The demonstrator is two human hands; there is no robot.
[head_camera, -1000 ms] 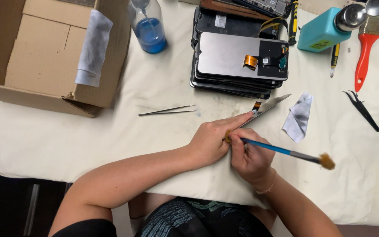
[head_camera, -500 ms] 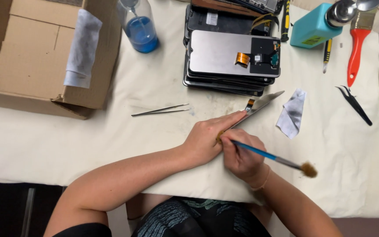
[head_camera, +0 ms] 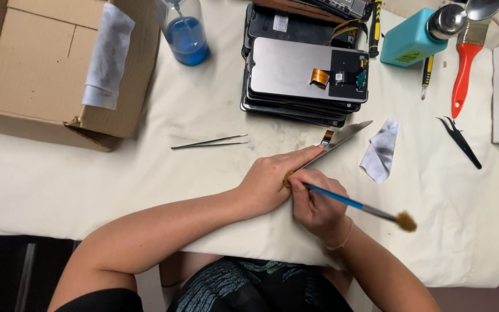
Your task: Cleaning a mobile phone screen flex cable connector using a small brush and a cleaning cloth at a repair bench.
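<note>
A thin phone screen panel (head_camera: 342, 138) stands on its edge on the cream cloth (head_camera: 145, 173), tilted toward the stack of screens (head_camera: 304, 81). The left hand (head_camera: 272, 182) lies along it with fingers stretched out flat, pressing its side; how much of the panel it covers is hard to tell. The right hand (head_camera: 313, 202) is closed around a blue-handled brush (head_camera: 353, 203), one bristle end at the panel beside the left hand's fingers. A wipe (head_camera: 380, 150) and tweezers (head_camera: 210, 141) lie nearby.
</note>
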